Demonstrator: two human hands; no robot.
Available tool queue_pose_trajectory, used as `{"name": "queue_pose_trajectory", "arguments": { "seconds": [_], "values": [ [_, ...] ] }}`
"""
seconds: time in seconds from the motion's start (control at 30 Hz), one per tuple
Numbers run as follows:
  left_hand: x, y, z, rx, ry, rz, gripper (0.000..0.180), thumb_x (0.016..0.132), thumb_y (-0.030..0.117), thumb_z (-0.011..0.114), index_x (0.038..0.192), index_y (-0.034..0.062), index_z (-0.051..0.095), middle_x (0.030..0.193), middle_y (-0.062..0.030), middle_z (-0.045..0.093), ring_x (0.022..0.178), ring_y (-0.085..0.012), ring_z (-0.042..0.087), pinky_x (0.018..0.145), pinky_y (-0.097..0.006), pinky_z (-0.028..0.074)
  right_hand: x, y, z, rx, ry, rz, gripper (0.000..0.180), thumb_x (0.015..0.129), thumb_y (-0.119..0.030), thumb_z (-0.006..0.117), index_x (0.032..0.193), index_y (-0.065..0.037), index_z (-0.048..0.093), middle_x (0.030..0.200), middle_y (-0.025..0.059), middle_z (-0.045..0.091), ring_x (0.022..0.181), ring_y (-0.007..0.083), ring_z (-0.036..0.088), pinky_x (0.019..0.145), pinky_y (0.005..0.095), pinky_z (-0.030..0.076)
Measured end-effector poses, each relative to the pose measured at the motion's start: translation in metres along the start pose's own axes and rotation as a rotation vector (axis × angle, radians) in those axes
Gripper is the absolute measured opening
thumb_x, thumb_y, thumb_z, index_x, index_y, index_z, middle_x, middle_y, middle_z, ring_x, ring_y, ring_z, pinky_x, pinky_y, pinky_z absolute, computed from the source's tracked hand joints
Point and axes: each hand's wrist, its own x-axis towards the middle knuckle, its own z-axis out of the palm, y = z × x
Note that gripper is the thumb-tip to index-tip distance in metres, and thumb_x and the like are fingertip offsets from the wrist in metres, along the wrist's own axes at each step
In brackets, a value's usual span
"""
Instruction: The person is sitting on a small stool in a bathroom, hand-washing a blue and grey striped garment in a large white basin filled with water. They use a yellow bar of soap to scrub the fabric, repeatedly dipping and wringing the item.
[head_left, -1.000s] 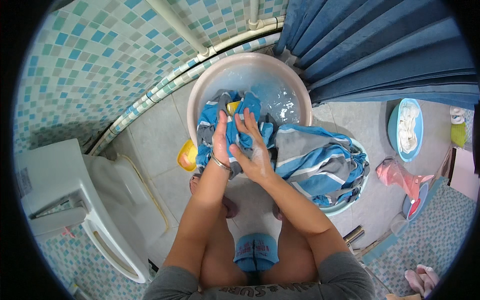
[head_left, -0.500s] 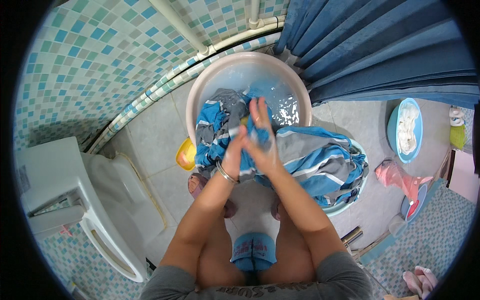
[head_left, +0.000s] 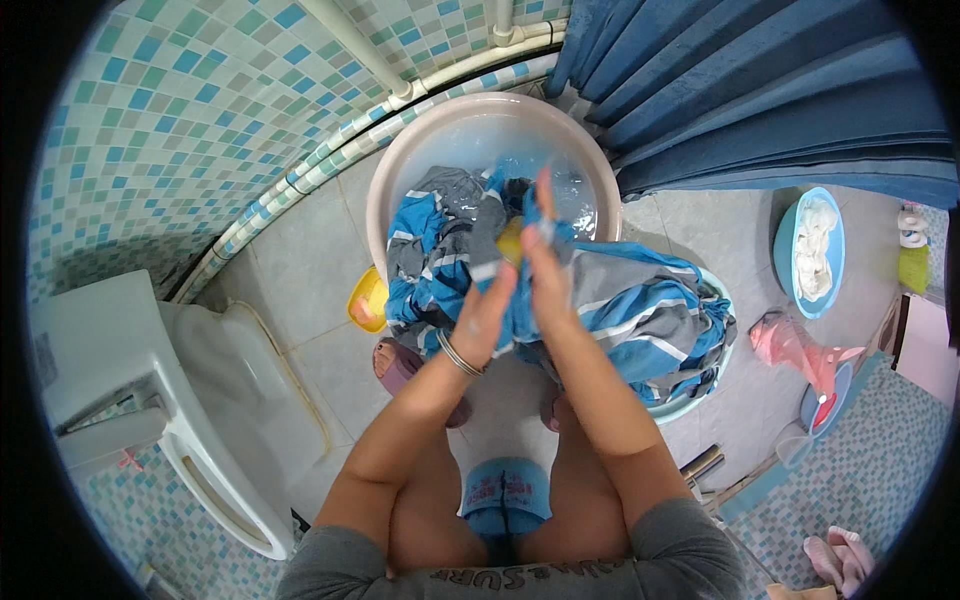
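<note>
A pile of blue, grey and white striped cloth (head_left: 431, 272) hangs over the near rim of a large pale pink basin (head_left: 379, 205) of water. My left hand (head_left: 487, 312), with a silver bangle at the wrist, is against the cloth near the basin's front. Its fingers point forward, partly lost in blur and cloth. Close beside it my right hand (head_left: 546, 275) has its fingers stretched forward, also blurred. Blue cloth shows between the two palms. A yellow piece (head_left: 510, 241), too blurred to identify, sits just beyond my left fingertips; whether either hand grips it is unclear.
More striped cloth fills a light blue tub (head_left: 690, 408) at right. A yellow dish (head_left: 365, 300) lies left of the basin. White cloth sits in a blue basin (head_left: 786, 250). A blue curtain (head_left: 760, 110), a squat toilet (head_left: 255, 370) and a white washbasin (head_left: 95, 335) surround the floor.
My hands have shifted slightly right, and my right fingers have moved away from the yellow piece, which shows more fully now. Both hands stay at the cloth.
</note>
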Motion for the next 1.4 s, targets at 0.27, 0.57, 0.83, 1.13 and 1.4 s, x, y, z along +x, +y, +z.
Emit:
{"name": "queue_pose_trajectory", "arguments": {
  "seconds": [0.27,0.57,0.83,1.13,1.4],
  "values": [
    [0.074,-0.004,-0.032,-0.121,0.156,-0.080,0.054,0.097,0.049,0.048,0.123,0.0016,0.053,0.113,-0.0054,0.059,0.098,-0.0155,0.057,0.085,-0.031,0.048,-0.041,-0.001,0.015,0.445,-0.048,0.260,0.054,0.101,-0.037,0.038,0.135,0.005,0.045,0.140,0.0113,0.047,0.125,0.0211,0.047,0.108,0.0329,0.033],
    [0.054,-0.017,-0.039,-0.313,-0.154,-0.133,0.057,0.098,0.047,0.045,0.131,0.0002,0.050,0.125,-0.0072,0.056,0.113,-0.0161,0.053,0.100,-0.030,0.039,-0.008,0.004,-0.013,0.607,0.112,0.454,0.039,0.094,-0.039,0.051,0.086,-0.002,0.062,0.079,0.0066,0.062,0.074,0.0159,0.058,0.065,0.0267,0.045],
    [0.027,-0.024,-0.007,0.087,-0.209,0.285,0.050,0.098,0.029,0.053,0.136,-0.0008,0.040,0.123,-0.0072,0.053,0.113,-0.0170,0.048,0.101,-0.030,0.034,0.018,0.000,-0.003,-0.192,0.470,-0.084,0.040,0.087,-0.027,0.065,0.110,0.004,0.055,0.116,0.0158,0.060,0.109,0.0255,0.052,0.103,0.0366,0.033],
    [0.070,-0.072,-0.076,-0.088,-0.040,-0.161,0.069,0.094,0.055,0.048,0.127,-0.0063,0.050,0.127,-0.0100,0.056,0.109,-0.0191,0.055,0.096,-0.030,0.041,0.013,0.010,-0.020,0.315,0.265,0.496,0.027,0.082,-0.017,0.062,0.105,-0.004,0.060,0.095,0.0069,0.062,0.086,0.0209,0.060,0.079,0.0335,0.050],
    [0.051,-0.003,-0.069,-0.495,-0.259,-0.179,0.068,0.092,0.056,0.050,0.135,0.0032,0.045,0.126,-0.0133,0.057,0.109,-0.0241,0.058,0.093,-0.038,0.048,0.002,0.009,-0.065,0.957,0.280,0.349,0.033,0.079,-0.028,0.058,0.101,-0.004,0.062,0.103,0.0140,0.063,0.094,0.0270,0.059,0.089,0.0387,0.046]
  ]
}}
